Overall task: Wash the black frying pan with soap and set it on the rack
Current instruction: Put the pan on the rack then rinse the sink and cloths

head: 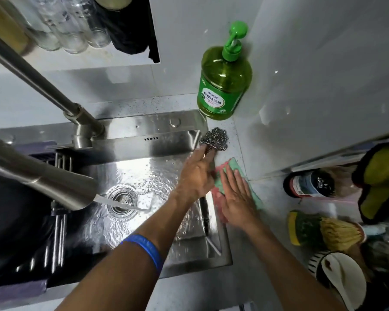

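A large black shape (11,221) that looks like the frying pan fills the sink's left side, by the metal bars of a rack (58,232), partly hidden by the faucet. My left hand (195,173) reaches across the sink to its far right corner, fingertips closing on a steel wool scourer (215,139). My right hand (236,196) lies flat on a green and pink cloth (234,163) on the counter. A green pump bottle of dish soap (224,81) stands behind them by the wall.
The steel faucet (54,189) runs water onto the drain (121,199) of the sink (157,129). A thin black handle (204,212) lies along the sink's right wall. Bottles, a sponge and a bowl (339,279) crowd the counter at right. Glass jars hang above.
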A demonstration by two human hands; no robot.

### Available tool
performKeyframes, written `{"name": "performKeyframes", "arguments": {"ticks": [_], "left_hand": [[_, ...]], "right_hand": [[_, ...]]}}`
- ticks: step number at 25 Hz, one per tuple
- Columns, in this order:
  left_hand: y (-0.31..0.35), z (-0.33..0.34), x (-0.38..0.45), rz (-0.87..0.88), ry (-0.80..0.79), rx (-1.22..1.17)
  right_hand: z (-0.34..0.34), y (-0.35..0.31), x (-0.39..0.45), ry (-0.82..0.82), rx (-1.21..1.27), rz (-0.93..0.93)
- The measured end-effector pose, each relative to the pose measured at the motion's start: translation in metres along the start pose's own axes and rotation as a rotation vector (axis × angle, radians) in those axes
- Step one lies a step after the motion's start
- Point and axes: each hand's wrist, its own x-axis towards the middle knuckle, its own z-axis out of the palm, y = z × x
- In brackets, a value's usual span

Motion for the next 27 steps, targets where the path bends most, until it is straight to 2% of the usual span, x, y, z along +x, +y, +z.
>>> {"name": "performKeyframes", "arguments": {"ticks": [2, 5, 7, 10, 14, 15, 17, 19, 21, 24, 25, 27], "left_hand": [[-0.004, 0.002, -0.027, -0.047, 0.038, -0.123], [-0.014, 0.012, -0.071, -0.093, 0.028, -0.121], [-0.023, 0.022, -0.090, -0.130, 0.016, -0.126], [-0.032, 0.032, -0.111, -0.157, -0.009, -0.129], [-0.047, 0.033, -0.135, -0.217, -0.010, -0.138], [-0.048, 0.033, -0.139, -0.226, -0.021, -0.131], [-0.050, 0.033, -0.146, -0.238, -0.032, -0.114], [-0.052, 0.034, -0.150, -0.236, -0.032, -0.102], [-0.055, 0.035, -0.156, -0.243, -0.033, -0.099], [-0.059, 0.034, -0.169, -0.267, -0.035, -0.094], [-0.058, 0.033, -0.174, -0.276, -0.035, -0.093], [-0.059, 0.031, -0.184, -0.286, -0.038, -0.098]], "right_hand": [[0.011, 0.006, 0.001, 0.050, -0.021, 0.036], [0.032, -0.010, -0.043, 0.110, -0.036, 0.102], [0.041, -0.016, -0.072, 0.088, -0.069, 0.032], [0.028, 0.012, -0.056, 0.048, -0.166, -0.066], [0.035, 0.005, -0.056, 0.091, -0.078, 0.192], [0.044, -0.005, -0.069, 0.056, -0.078, 0.195], [0.055, -0.018, -0.101, 0.015, -0.120, 0.098], [0.046, 0.000, -0.099, -0.009, -0.176, -0.030], [0.034, 0.020, -0.082, -0.043, -0.120, 0.006], [0.042, 0.009, -0.081, 0.050, -0.020, 0.258], [0.054, -0.007, -0.091, 0.080, -0.025, 0.278], [0.077, -0.034, -0.125, 0.144, -0.103, 0.118]]}}
